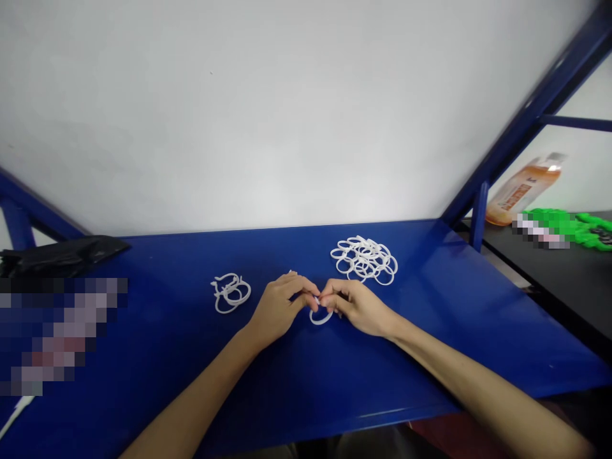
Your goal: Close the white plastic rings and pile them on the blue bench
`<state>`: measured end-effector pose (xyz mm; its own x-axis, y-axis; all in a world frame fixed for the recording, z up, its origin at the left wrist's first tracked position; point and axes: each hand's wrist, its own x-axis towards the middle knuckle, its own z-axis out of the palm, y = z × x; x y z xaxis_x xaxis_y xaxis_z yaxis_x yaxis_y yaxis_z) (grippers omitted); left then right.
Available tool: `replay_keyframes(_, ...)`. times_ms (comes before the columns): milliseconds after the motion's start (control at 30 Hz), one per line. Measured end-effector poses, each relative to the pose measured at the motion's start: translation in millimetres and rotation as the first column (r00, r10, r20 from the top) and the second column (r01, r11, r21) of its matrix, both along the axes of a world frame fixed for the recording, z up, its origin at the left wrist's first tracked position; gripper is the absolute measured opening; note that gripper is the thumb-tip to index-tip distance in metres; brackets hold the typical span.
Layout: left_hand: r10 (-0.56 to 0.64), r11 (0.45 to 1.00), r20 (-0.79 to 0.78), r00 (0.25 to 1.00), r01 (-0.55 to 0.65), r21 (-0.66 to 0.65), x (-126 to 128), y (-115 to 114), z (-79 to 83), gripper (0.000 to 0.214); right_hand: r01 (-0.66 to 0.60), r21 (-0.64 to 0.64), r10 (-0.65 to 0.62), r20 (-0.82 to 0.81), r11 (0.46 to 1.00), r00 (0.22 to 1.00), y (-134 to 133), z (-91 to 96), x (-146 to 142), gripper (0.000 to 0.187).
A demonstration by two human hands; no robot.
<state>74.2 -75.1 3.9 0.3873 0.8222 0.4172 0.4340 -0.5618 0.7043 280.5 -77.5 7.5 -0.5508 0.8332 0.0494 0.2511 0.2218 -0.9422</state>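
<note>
Both hands meet at the middle of the blue table [430, 344]. My left hand [280, 307] and my right hand [356, 306] each pinch the top of one white plastic ring [320, 317], which hangs between the fingertips just above the surface. Fingers of both hands are closed on it. A pile of several loose white rings [365, 260] lies just behind my right hand. A small cluster of white rings [231, 292] lies to the left of my left hand.
A black bag [62, 254] lies at the table's far left. A white wall stands behind the table. A blue frame post [479, 223] rises at the right; beyond it an orange bottle [523, 189] and green items [568, 226] rest on a dark table.
</note>
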Motion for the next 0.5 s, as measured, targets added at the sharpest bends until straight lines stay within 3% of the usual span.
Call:
replay_keyframes(133,0.024,1.000,-0.041,0.999,-0.024,-0.002,2.1,-0.7,-1.8,0.022,0.004,0.080,-0.007,0.036,0.997,0.999,-2.4,3.6,-2.7,0.021)
replay_keyframes(233,0.069,0.997,-0.130,0.989,-0.064,0.042,2.5,3.8,-4.2,0.017,0.015,0.252,-0.043,0.105,0.967,0.994,1.0,5.6,-2.3,0.021)
replay_keyframes(300,0.137,0.988,-0.212,0.968,-0.119,0.099,1.8,8.5,-6.0,0.009,0.034,0.431,-0.122,0.177,0.902,0.977,7.1,5.6,1.8,0.022)
replay_keyframes(367,0.232,0.968,-0.290,0.928,-0.192,0.162,-0.5,13.2,-7.5,0.014,0.072,0.594,-0.255,0.231,0.802,0.939,16.1,4.7,10.9,0.023)
replay_keyframes(500,0.372,0.927,-0.419,0.828,-0.310,0.212,-10.1,20.6,-10.4,0.025,0.200,0.744,-0.547,0.255,0.638,0.797,38.4,2.6,40.9,0.024)
